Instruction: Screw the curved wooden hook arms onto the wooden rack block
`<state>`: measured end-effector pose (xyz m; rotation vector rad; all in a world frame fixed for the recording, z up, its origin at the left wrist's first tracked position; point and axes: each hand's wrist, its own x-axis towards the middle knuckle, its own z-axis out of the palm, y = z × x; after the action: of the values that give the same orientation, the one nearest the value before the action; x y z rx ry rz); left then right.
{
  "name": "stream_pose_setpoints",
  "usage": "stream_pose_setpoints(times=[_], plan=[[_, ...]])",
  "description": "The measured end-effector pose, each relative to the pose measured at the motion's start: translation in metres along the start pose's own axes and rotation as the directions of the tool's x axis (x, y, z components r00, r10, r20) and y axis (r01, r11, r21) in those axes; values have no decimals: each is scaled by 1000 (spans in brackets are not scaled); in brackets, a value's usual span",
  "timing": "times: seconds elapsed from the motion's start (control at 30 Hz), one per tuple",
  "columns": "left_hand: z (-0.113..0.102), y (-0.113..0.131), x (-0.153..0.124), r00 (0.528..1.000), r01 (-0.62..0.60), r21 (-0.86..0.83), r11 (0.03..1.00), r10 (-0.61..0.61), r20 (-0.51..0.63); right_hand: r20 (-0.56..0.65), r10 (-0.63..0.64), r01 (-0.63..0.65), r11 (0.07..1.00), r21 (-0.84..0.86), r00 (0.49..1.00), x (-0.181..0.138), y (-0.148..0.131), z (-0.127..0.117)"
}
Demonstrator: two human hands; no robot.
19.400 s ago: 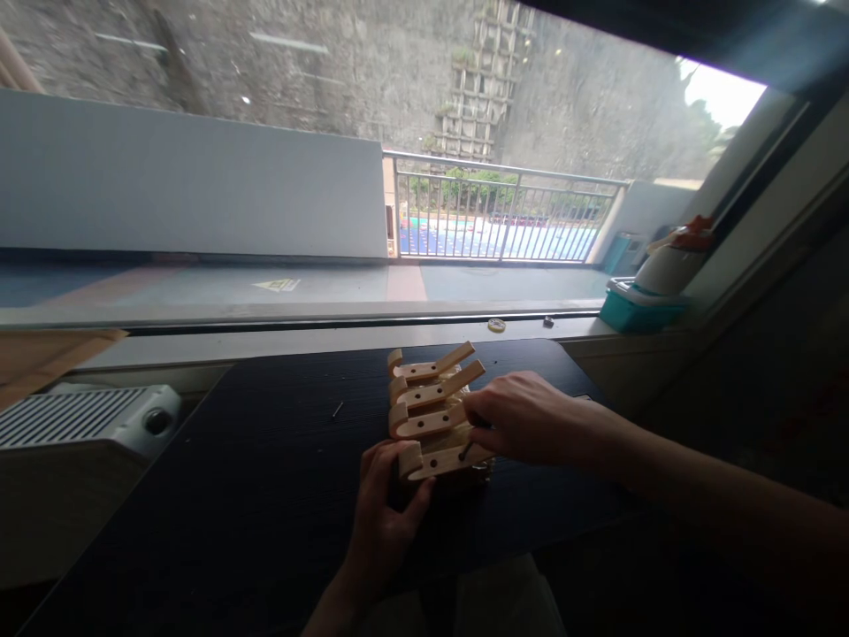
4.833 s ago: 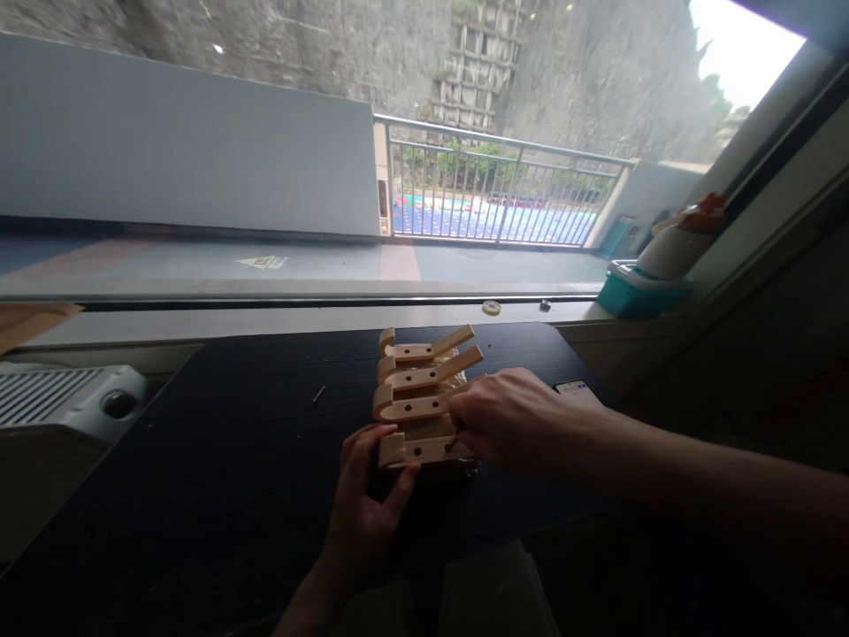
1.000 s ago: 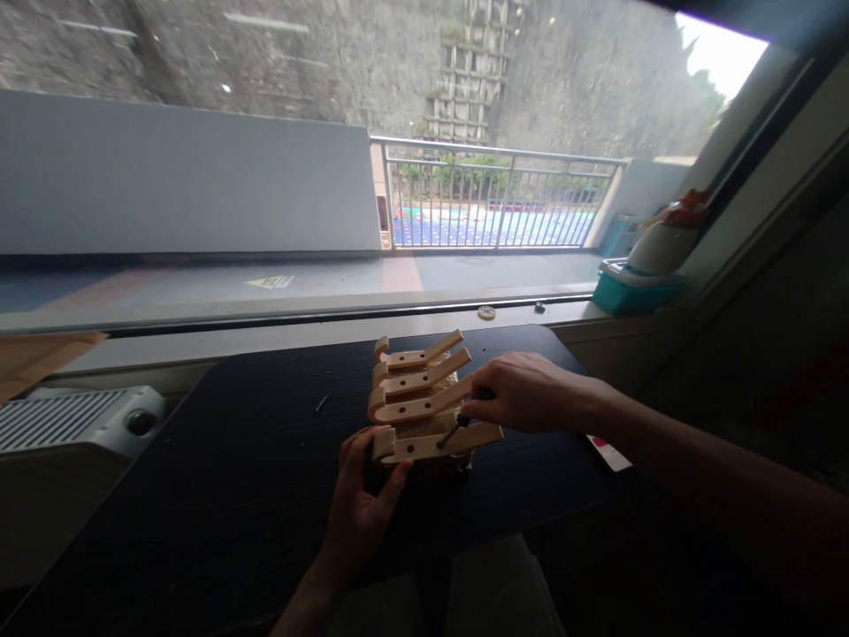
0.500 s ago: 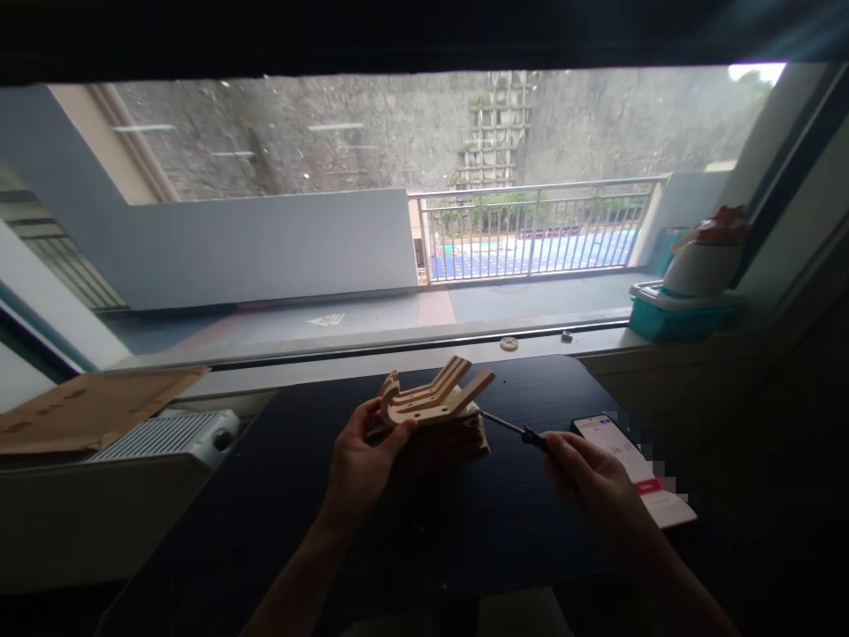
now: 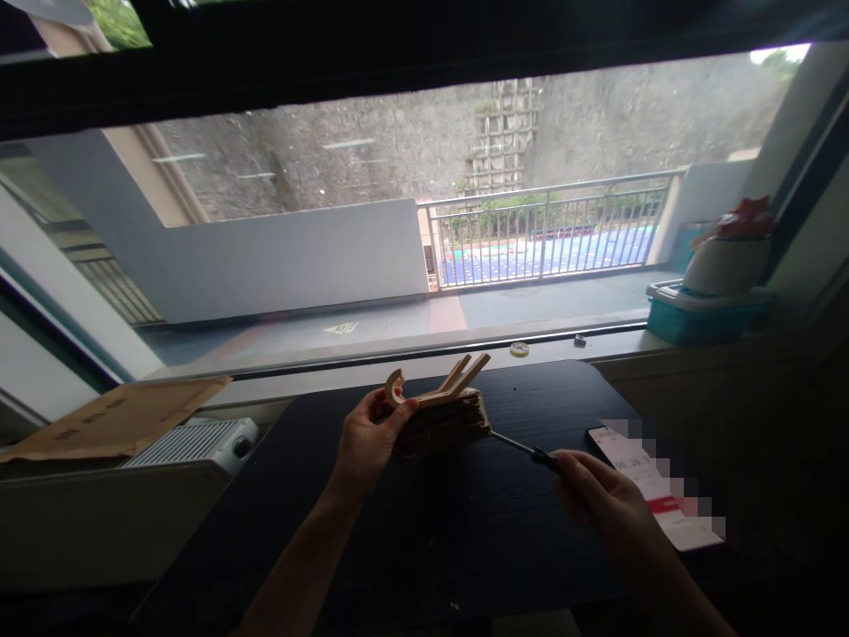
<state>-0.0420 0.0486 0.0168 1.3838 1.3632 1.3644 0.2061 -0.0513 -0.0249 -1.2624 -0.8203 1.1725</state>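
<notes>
My left hand (image 5: 371, 433) is closed on a light wooden piece (image 5: 438, 395) with a curved hook at its left end and slanted prongs at its right. Beneath that piece is a dark, rough-edged block (image 5: 444, 425), whose material I cannot make out; the left fingers are partly hidden behind both. A screwdriver (image 5: 517, 442) with a thin metal shaft and dark handle is gripped in my right hand (image 5: 593, 491). Its tip meets the right end of the block, though the exact contact is too small to tell.
A phone (image 5: 637, 464) lies right of my right hand on the black table (image 5: 504, 548). A tape roll (image 5: 519, 349) and a teal box (image 5: 703, 317) sit on the windowsill. At left, cardboard (image 5: 119, 416) rests above a white radiator (image 5: 199, 442).
The wooden piece has tilted, so its upper face shows less and the block's side shows more. The screwdriver tip has shifted down to the block's right end. The whole view has turned slightly.
</notes>
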Motion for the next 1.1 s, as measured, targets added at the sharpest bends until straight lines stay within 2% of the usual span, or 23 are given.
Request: stream_pose_setpoints(times=[0.07, 0.23, 0.33, 0.43, 0.63, 0.8, 0.93, 1.1], plan=[[3, -13, -18, 999, -47, 55, 997, 47, 14, -34, 8, -8, 1000, 11, 999, -2, 2, 0], [2, -64, -77, 969, -245, 249, 937, 240, 52, -110, 33, -32, 999, 9, 993, -11, 15, -9], [-3, -82, -91, 942, -336, 269, 903, 324, 90, -135, 77, -81, 996, -26, 988, -16, 22, -12], [-7, -88, -90, 916, -401, 261, 878, 380, 128, -113, 108, -114, 993, -45, 988, -18, 23, -5], [-9, -93, -91, 867, -496, 245, 833, 464, 179, -35, 36, -40, 993, -115, 999, -19, 20, 18], [-9, -92, -87, 864, -503, 279, 818, 468, 185, 19, -37, 40, 987, -158, 999, -13, 21, 22], [-9, -89, -81, 863, -505, 322, 801, 471, 183, 19, -68, 70, 981, -180, 998, -3, 20, 23], [-7, -88, -73, 871, -491, 309, 815, 449, 201, 104, -142, 173, 897, -407, 984, 6, 16, 21]])
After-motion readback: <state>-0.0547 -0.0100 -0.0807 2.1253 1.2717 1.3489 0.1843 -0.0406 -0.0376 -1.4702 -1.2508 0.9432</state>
